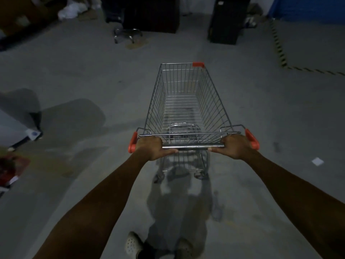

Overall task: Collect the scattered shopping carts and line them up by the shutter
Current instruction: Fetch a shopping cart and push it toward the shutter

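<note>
Steel-wire shopping cart (183, 101) stands on the floor (93, 71) directly ahead of the person, long axis pointing away. Left hand (150, 148) and right hand (234, 147) hold opposite ends of its handle bar (193, 146), fingers (226, 140) clamped around it. No shutter is in view.

A chrome chair base (124, 34) stands on the grey concrete floor (74, 71) beside a dark cabinet (153, 15). Striped hazard tape (278, 43) runs along the right.

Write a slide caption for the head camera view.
The left hand and right hand grip the handle of an empty wire shopping cart on a dim concrete floor.
</note>
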